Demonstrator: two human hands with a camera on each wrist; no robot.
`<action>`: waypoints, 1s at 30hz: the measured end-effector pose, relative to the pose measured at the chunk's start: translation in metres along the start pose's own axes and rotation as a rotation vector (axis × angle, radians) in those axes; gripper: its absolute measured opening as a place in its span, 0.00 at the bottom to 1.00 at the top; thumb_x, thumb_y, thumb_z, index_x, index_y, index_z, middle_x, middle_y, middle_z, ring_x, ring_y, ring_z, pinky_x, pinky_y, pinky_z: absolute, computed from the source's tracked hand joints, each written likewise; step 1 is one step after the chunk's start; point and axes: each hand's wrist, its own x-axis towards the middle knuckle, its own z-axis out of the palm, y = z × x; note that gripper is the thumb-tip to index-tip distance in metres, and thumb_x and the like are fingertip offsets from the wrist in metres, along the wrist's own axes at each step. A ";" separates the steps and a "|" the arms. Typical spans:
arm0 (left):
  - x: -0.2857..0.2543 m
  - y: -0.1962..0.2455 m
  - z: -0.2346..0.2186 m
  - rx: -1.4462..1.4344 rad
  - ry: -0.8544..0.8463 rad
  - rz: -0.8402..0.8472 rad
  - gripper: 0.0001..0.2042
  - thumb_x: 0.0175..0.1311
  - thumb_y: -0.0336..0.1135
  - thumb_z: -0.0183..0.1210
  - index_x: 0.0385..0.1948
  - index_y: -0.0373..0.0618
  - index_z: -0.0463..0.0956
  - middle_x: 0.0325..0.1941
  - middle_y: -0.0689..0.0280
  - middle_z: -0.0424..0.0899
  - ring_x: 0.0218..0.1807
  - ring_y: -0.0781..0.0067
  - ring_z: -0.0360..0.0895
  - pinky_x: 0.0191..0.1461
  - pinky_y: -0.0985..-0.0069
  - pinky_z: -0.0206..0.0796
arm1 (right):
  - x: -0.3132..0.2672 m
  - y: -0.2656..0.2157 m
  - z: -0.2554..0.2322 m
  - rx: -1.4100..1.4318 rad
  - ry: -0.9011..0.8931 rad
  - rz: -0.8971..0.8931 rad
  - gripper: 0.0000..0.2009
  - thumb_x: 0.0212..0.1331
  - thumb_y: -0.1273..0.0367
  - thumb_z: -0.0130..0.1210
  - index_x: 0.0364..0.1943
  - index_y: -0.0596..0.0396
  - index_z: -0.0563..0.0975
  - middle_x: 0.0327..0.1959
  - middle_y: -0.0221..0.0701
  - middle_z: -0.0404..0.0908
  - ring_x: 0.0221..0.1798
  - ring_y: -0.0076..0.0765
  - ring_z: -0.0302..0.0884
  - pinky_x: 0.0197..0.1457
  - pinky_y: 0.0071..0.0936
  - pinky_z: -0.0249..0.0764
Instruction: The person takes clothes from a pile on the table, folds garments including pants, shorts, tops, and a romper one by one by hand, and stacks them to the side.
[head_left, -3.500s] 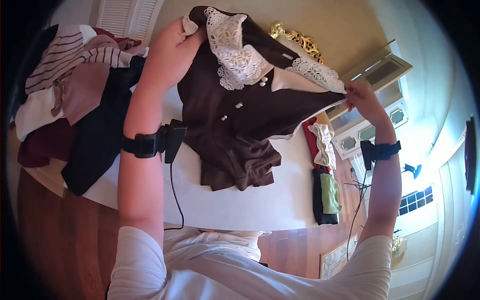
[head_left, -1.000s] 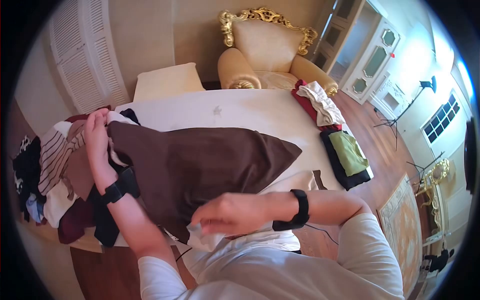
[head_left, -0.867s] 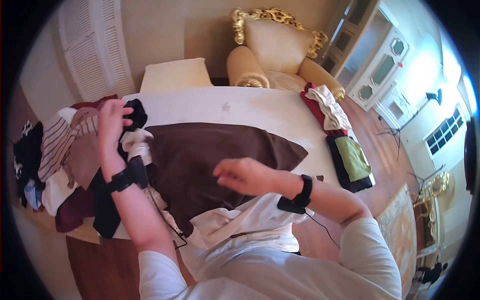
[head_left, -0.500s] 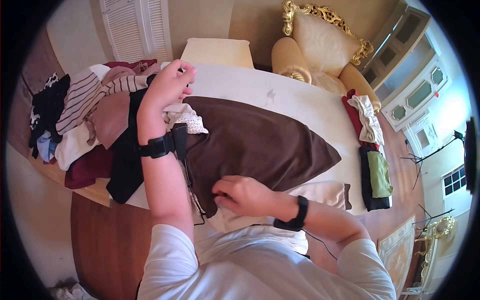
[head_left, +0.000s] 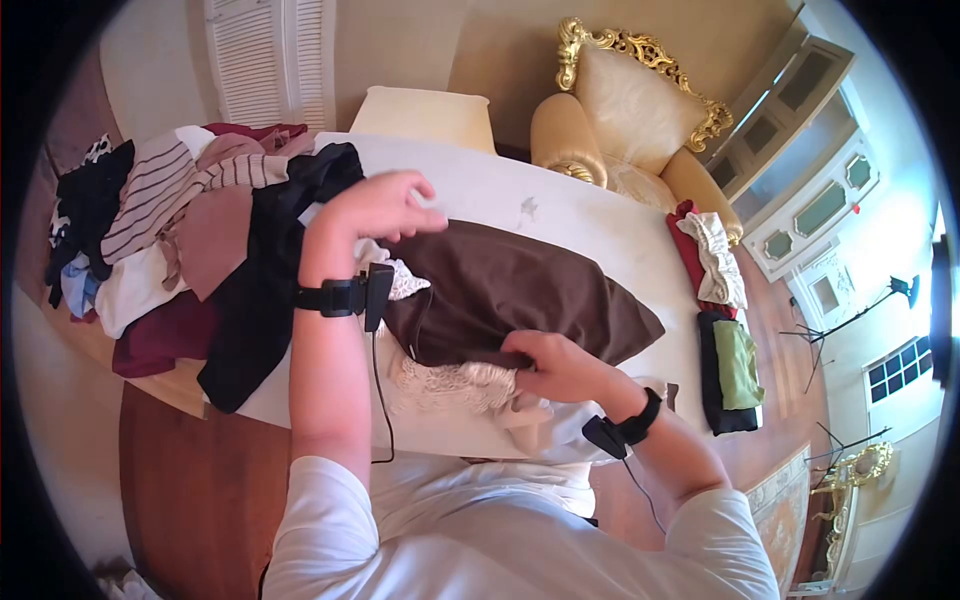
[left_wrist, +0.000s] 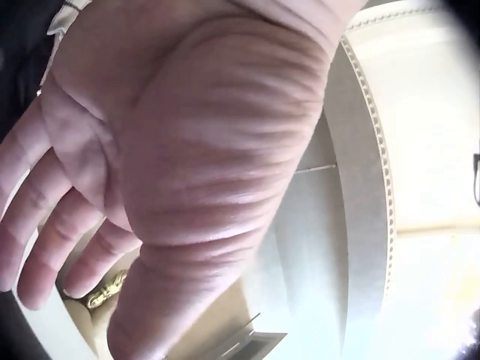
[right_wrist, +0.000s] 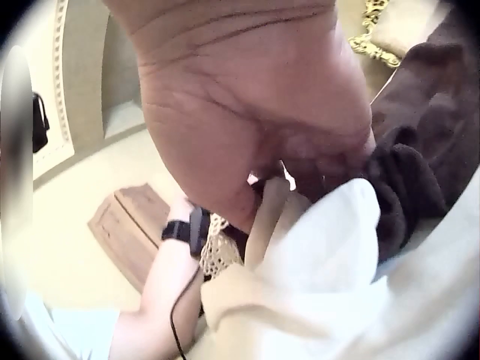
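Note:
A dark brown blouse (head_left: 520, 275) with white lace trim lies spread over the white table. My right hand (head_left: 565, 365) pinches its near edge; in the right wrist view the curled fingers hold brown cloth together with cream fabric (right_wrist: 274, 217). Cream lace (head_left: 450, 385) hangs along this near edge, and another piece of white lace (head_left: 405, 283) shows by my left wrist. Over the blouse's far left corner hovers my left hand (head_left: 385, 207), fingers loosely bent and holding nothing. Its bare palm (left_wrist: 187, 135) fills much of the left wrist view.
A loose heap of clothes, with a striped top (head_left: 150, 200) and black garment (head_left: 260, 290), covers the table's left end. Folded red and white clothes (head_left: 715, 260) and a black and green stack (head_left: 738, 365) lie along the right edge. Behind stands a gold armchair (head_left: 640, 100).
The blouse, earlier held up by both hands, now lies on the table. My left hand has let go and shifted right; my right hand has taken its near edge, where cream lace now shows.

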 end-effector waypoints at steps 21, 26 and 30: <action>0.011 0.021 0.044 0.482 0.085 0.183 0.14 0.58 0.31 0.58 0.46 0.40 0.79 0.43 0.49 0.86 0.48 0.49 0.84 0.52 0.60 0.75 | -0.063 0.019 -0.029 1.441 0.630 0.179 0.14 0.68 0.73 0.49 0.56 0.59 0.74 0.46 0.32 0.82 0.47 0.30 0.82 0.55 0.31 0.80; 0.008 0.005 0.023 0.221 0.160 -0.067 0.11 0.65 0.33 0.53 0.43 0.37 0.77 0.31 0.52 0.84 0.28 0.61 0.85 0.36 0.64 0.75 | -0.048 0.003 0.010 1.122 0.233 0.116 0.08 0.70 0.73 0.54 0.50 0.56 0.75 0.44 0.22 0.80 0.48 0.15 0.73 0.53 0.21 0.72; 0.008 0.004 0.018 0.270 0.205 -0.113 0.12 0.69 0.36 0.52 0.42 0.35 0.75 0.29 0.52 0.83 0.24 0.61 0.83 0.34 0.64 0.74 | -0.042 -0.011 0.004 1.115 0.188 0.111 0.08 0.73 0.72 0.53 0.51 0.57 0.74 0.44 0.21 0.79 0.48 0.14 0.72 0.53 0.20 0.71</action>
